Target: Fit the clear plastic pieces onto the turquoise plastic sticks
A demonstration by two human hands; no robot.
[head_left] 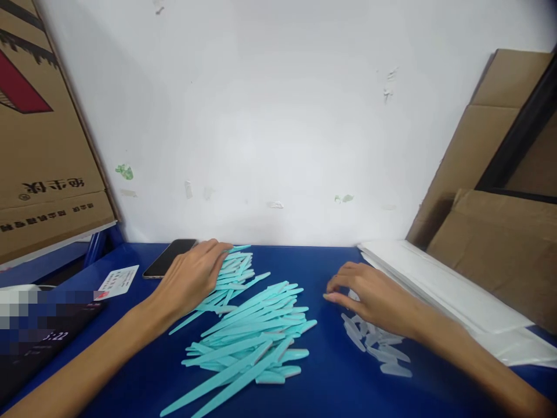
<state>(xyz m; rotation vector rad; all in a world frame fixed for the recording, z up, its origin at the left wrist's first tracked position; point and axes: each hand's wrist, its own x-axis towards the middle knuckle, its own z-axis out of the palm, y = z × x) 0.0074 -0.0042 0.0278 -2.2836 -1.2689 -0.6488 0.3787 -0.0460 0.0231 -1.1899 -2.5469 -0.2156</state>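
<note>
Slim turquoise handles that look like eyebrow razors [256, 325] lie in a loose heap on the blue table. A second heap of the same razors [235, 276] spreads behind it. My left hand [195, 270] reaches over this back heap with its fingers together; a turquoise razor [240, 248] pokes out past the fingertips. To the right, my right hand [369, 293] is above small translucent plastic covers [376, 339]. Its thumb and forefinger nearly meet in a pinch, and whatever may be between them is too small to make out.
A black phone [167, 258] and a white card [118, 281] lie at the left. Nearer stands a dark screen with a clock [52, 337]. White sheets [444, 290] are stacked at the right. Cardboard boxes [47, 145] flank both sides, with a white wall [278, 128] behind.
</note>
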